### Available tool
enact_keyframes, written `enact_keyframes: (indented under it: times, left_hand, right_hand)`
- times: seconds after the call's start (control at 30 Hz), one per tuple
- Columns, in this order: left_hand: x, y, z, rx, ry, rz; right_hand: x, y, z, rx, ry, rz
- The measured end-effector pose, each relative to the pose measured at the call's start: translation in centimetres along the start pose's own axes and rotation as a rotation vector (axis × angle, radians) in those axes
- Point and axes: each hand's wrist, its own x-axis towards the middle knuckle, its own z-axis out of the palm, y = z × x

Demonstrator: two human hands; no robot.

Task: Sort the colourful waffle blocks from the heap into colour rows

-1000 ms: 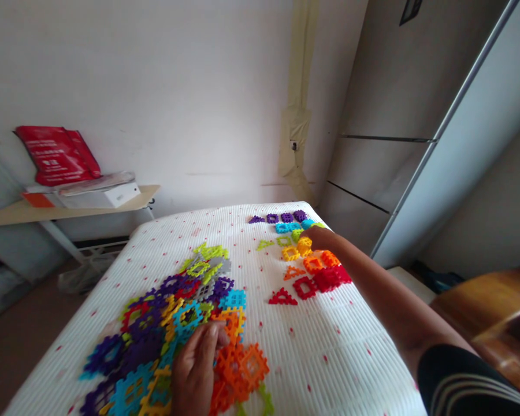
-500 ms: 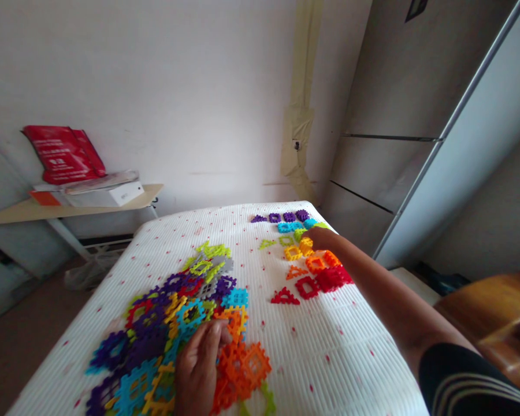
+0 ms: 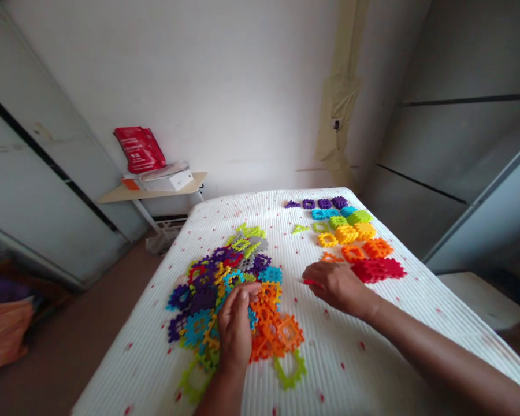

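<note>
A heap of coloured interlocking plastic tiles (image 3: 225,277) lies on a white ribbed bed cover (image 3: 372,358) with small red dots. My left hand (image 3: 236,326) rests on the heap, fingers curled onto orange and blue tiles (image 3: 273,332). My right hand (image 3: 335,284) lies over a red tile (image 3: 308,282) in the middle of the cover, fingers bent; whether it grips the tile I cannot make out. Sorted rows of tiles sit at the far right: purple (image 3: 325,203), blue and green (image 3: 344,216), yellow (image 3: 346,234), orange (image 3: 368,249), red (image 3: 379,269).
A low wooden shelf (image 3: 151,190) by the wall carries a white box and a red bag (image 3: 139,149). Grey panels stand at the left and right. Brown floor lies left of the bed, with an orange bundle (image 3: 2,329) at the far left.
My right hand has drawn back from the sorted yellow and orange tiles to the red tile nearer me. The view has swung left. My left hand stays on the heap.
</note>
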Motion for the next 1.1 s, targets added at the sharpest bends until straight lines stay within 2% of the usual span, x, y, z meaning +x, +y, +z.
enact_keyframes:
  times: [0.13, 0.27, 0.4, 0.53, 0.77, 0.9, 1.0, 1.1]
  left_hand:
    - [0.2, 1.0, 0.4, -0.112, 0.018, 0.063]
    - [1.0, 2.2, 1.0, -0.242, 0.033, 0.083]
    - [2.1, 3.1, 1.0, -0.376, 0.046, 0.064]
    - [3.3, 4.7, 0.6, -0.465, 0.057, 0.038]
    - [6.2, 7.0, -0.1, -0.507, 0.106, 0.095]
    - [7.5, 7.7, -1.3, -0.504, 0.099, 0.109]
    - [8.2, 8.4, -3.0, -0.478, 0.076, 0.157]
    - [9.3, 9.4, -4.7, -0.511, 0.101, 0.178]
  right_hand:
    - [-0.4, -2.5, 3.1, -0.009, 0.032, -0.029]
    - [-0.8, -2.7, 5.2, -0.004, 0.057, -0.097]
    - [-1.3, -2.5, 6.3, 0.044, 0.052, -0.142]
    - [-1.6, -2.2, 6.5, 0.117, 0.135, -0.172]
    - [-1.7, -2.9, 5.8, 0.239, 0.239, -0.337]
    - [-1.9, -3.6, 5.1, 0.249, 0.222, -0.392]
    - [-2.1, -4.6, 4.7, 0.233, 0.178, -0.502]
    - [-2.3, -5.8, 4.6, 0.221, 0.110, -0.614]
